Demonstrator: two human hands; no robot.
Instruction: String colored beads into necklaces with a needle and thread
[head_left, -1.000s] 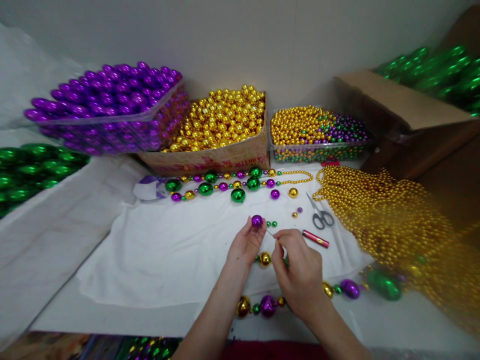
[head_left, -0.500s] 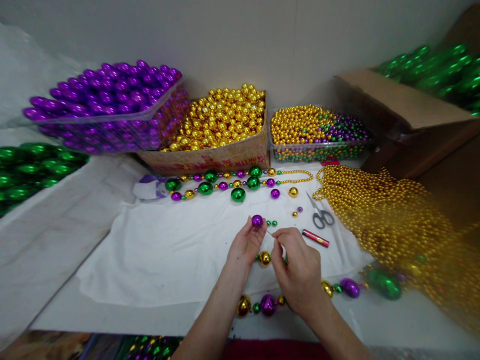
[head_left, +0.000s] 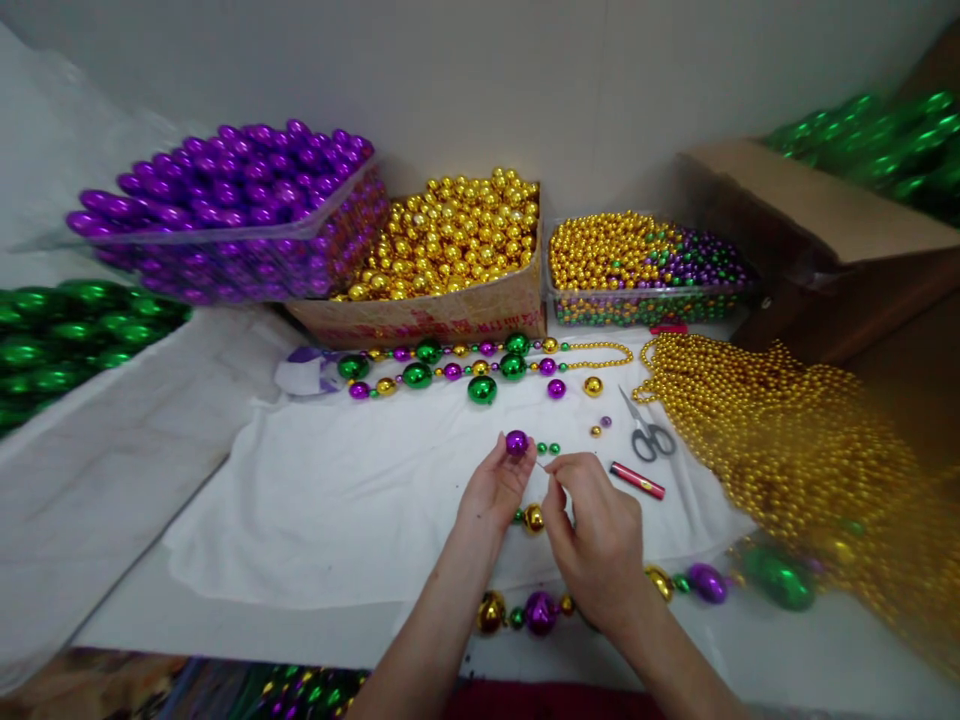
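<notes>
White cloth (head_left: 337,500) spread over a pale table against a bare wall. Along the far edge, from ten to one o'clock of the hands: clear tub of purple oval beads (head_left: 247,265), cardboard box (head_left: 435,318) heaped with gold balls, clear tub of small mixed beads (head_left: 645,300). Green oval beads (head_left: 67,330) piled at nine o'clock. At twelve o'clock, just before the boxes, a finished strand (head_left: 465,365) of green, gold and purple beads, with a loose green ball (head_left: 481,389) just beside it. Scissors (head_left: 646,432) and a slim red tool (head_left: 636,480) at two o'clock, near a heap of gold bead strands (head_left: 780,440) filling three o'clock. Near the cloth's middle, left hand (head_left: 495,490) above the cloth, thumb and fingertips pinched on a purple bead (head_left: 517,442). Right hand (head_left: 596,540) just beside it, at four o'clock of the bead, thumb and forefinger pressed together on a thin needle (head_left: 541,464), tip aimed at the bead; touching it or not, cannot tell. Beneath the hands, a part-strung strand (head_left: 540,612), one gold bead of it showing between the wrists, the rest lying at six o'clock and passing under the right wrist toward four o'clock.
</notes>
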